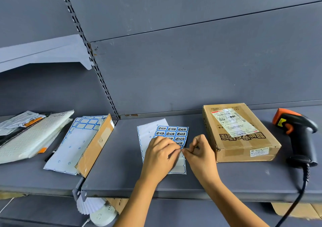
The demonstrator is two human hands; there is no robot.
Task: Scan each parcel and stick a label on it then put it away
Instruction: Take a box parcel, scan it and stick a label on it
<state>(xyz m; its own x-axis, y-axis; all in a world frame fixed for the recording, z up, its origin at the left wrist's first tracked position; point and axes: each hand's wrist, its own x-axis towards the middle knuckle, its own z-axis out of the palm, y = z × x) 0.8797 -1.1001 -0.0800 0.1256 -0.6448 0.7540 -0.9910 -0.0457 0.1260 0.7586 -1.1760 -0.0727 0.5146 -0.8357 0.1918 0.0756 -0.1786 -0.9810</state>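
**Peeling a label for the boxed parcel**

The grey shelf (122, 179) carries everything. The cardboard parcel (244, 145) lies flat on it to the right, its printed waybill facing up, just beside the scanner (299, 139), which rests on its side with its cord trailing over the shelf edge. The parcel looks stiff and probably light, and its flat form suggests taking it by the two long edges (the taped seams seem sound, so squeezing should do no harm).

Left of the parcel, near the middle, lies the label sheet (176, 133), with blue-bordered stickers on glossy backing. It is thin, floppy and likely to slide or curl, so it wants pinning down while a corner is lifted.

The left hand (158, 157) lies on the sheet, bent fingers holding it at its lower edge. The right hand (200, 154) has thumb and forefinger pinched together at that same edge; whether a sticker has lifted I cannot tell.
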